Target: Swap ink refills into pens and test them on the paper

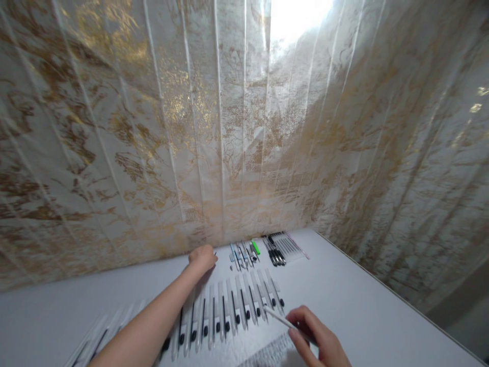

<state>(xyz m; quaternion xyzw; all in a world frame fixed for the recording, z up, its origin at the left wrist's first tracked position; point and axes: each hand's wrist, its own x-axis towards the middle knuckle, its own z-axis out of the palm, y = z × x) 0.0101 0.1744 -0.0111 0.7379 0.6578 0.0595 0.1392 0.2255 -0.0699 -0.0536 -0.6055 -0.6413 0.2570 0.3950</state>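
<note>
My right hand [319, 336], at the lower right, pinches a slim white pen [278, 317] whose tip points up and left over the row of parts. At the far side of the table, my left hand [204, 256] is closed beside the wall; a small dark tip shows at its fingers, but what it holds is too small to name. Between the hands runs a slanting row of translucent pen barrels [211, 316], with thin black refills [223, 312] and short black caps [238, 319] laid beside them. My left forearm crosses above part of this row.
Behind the row lie several small pen parts, a bright green piece [255, 247], a cluster of black pens [277, 256] and a clear bag of thin refills [293, 247]. A patterned sheet [267, 352] is at the front. Gold-patterned sheeting [221, 153] covers the wall behind the white table [367, 300].
</note>
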